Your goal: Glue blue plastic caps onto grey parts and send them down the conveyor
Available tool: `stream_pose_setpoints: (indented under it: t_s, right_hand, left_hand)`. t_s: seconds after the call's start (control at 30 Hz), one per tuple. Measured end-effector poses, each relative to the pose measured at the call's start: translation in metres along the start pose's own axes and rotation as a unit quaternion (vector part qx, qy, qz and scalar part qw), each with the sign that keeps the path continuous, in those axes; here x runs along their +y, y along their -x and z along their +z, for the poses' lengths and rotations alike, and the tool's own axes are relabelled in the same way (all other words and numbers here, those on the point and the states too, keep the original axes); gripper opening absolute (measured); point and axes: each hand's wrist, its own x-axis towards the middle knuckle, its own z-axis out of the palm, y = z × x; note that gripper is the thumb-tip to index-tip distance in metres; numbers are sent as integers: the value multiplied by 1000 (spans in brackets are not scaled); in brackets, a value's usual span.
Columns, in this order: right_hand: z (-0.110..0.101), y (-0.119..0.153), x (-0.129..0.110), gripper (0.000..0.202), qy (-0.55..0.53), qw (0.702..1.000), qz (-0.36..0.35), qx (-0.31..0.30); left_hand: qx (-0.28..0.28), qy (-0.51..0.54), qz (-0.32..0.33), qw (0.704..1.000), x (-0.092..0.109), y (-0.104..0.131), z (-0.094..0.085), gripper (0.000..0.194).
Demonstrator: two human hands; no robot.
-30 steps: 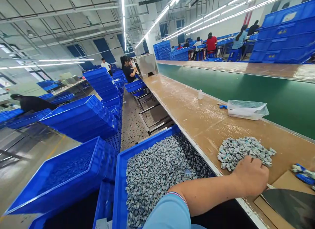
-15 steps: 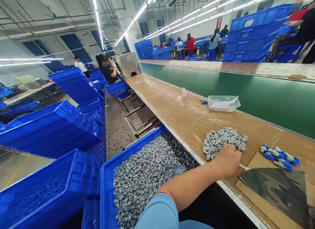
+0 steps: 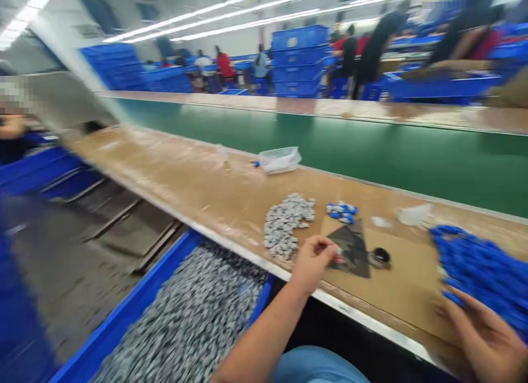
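Note:
My left hand (image 3: 314, 262) is closed in a pinch above the near end of a dark camouflage-patterned sheet (image 3: 352, 245). A small pale grey piece, blurred, shows at its fingertips. Just left of it lies a pile of small grey plastic pieces (image 3: 284, 223). At the right, my right hand (image 3: 489, 331) pinches a small blue plastic piece (image 3: 452, 298) between thumb and fingers. That hand is at the near edge of a heap of blue pieces (image 3: 487, 267). Several joined blue-and-grey pieces (image 3: 342, 211) rest beyond the sheet.
A small round black container (image 3: 380, 256) stands on the cardboard (image 3: 404, 278). A clear plastic tray (image 3: 280, 160) and a blurred white bottle (image 3: 223, 153) are farther back. Beyond runs a green conveyor belt (image 3: 330, 138). A blue crate (image 3: 119, 322) of grey pieces sits below the table edge.
The view has swung right. My left hand has left the grey pile and moved over to the dark sheet. My right hand has come into view with a blue piece.

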Motion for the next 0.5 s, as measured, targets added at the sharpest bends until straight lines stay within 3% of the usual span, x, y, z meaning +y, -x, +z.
stream_pose_setpoints:
  t_s: [0.07, 0.27, 0.5]
  right_hand:
    - [-2, -4, -22, 37, -72, 996, 46, -3]
    - [20, -33, -76, 22, -114, 993, -31, -2]
    - [27, -48, -84, 20, -41, 994, -92, -35]
  left_hand:
    - [8, 6, -21, 1000, 1, 1, 3, 40]
    - [-11, -32, -42, 999, -4, -8, 7, 43]
    - [-29, -56, -38, 997, -16, -10, 2, 43]
